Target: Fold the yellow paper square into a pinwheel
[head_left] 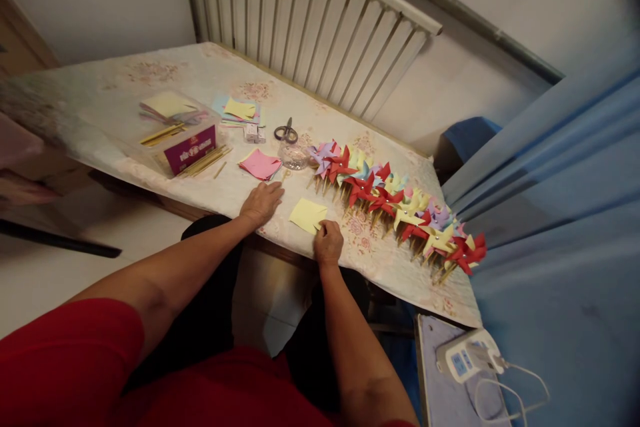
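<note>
A square of yellow paper (306,213), with cuts at its corners, lies on the table near the front edge. My right hand (329,243) is closed in a pinch on the paper's right corner. To the left, my left hand (262,204) rests on the tablecloth with its fingers stretched out, apart from the yellow paper. Just beyond it sit a stack of pink paper squares (260,164) and a clear dish (295,156) of small items too tiny to name. Finished paper pinwheels (385,199) in several colours lie in rows to the right.
Scissors (285,131) lie behind the dish. Farther left are more paper sheets (240,110), small white boxes (254,133), and a plastic box (193,147) beside loose sticks (205,161). A white power strip (470,355) with cables rests on a lower surface. A blue curtain (560,227) hangs right.
</note>
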Tool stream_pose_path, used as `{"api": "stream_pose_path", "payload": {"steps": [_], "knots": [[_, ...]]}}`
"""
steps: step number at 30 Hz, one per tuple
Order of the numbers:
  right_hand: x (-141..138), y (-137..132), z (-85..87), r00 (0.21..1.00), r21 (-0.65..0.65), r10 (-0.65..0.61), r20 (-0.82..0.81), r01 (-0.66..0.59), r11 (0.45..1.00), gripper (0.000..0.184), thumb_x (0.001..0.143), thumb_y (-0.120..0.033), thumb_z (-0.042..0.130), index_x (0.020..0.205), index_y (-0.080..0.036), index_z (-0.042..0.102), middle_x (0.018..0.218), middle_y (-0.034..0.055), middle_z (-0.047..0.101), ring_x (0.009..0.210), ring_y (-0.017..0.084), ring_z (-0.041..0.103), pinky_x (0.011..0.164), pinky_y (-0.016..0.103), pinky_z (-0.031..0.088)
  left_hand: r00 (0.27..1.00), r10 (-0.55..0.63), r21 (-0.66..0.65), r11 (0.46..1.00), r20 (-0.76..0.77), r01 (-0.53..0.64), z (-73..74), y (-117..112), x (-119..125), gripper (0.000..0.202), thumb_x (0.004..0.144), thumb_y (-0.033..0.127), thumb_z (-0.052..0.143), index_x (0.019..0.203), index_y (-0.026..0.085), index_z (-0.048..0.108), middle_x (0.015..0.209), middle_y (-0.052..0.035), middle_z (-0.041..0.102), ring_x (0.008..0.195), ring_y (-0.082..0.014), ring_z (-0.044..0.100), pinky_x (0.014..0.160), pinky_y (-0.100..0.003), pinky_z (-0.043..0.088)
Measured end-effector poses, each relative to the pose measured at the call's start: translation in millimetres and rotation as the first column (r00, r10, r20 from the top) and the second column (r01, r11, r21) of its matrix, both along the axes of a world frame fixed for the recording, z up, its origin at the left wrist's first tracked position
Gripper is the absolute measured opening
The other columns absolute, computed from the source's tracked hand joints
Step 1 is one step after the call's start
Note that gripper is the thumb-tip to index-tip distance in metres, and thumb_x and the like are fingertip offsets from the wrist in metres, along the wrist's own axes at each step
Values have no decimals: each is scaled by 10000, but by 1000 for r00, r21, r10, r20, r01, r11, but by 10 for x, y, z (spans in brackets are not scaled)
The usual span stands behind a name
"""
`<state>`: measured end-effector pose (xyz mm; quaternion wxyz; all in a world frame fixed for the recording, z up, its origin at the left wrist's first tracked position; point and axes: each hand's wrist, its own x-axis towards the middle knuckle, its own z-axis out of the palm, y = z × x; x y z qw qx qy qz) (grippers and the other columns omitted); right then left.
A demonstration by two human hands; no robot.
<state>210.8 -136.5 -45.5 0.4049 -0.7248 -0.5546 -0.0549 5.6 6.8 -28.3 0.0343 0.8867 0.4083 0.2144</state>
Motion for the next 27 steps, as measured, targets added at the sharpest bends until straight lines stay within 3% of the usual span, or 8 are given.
{"api": "stream_pose_path", "payload": {"steps": [10,20,27], "knots": [[-1,0,13,1000,-3,-9,-3,9,1000,259,811,-24,468,860,-195,656,839,39,612,819,180,557,779,266,424,999,-22,-11,1000,-49,21,79,-38,35,318,968,263,429,1202,245,644,1382,-85,590,1041,-285,500,862,-452,405],[13,-1,-3,999,-3,-10,33,10,1000,258,822,-31,465,867,-188,665,839,42,619,811,181,564,777,269,429,997,52,-8,999,-51,-52,100,-77,42,285,963,216,413,1122,171,645,1341,-133,594,1045,-296,505,861,-453,415],[16,0,-8,999,-2,-5,40,5,1000,250,822,-33,471,867,-179,669,844,51,626,814,186,570,785,276,435,997,75,-15,997,-20,-76,111,-95,40,257,965,201,408,1075,177,639,1262,-133,612,1040,-278,507,868,-435,420]]}}
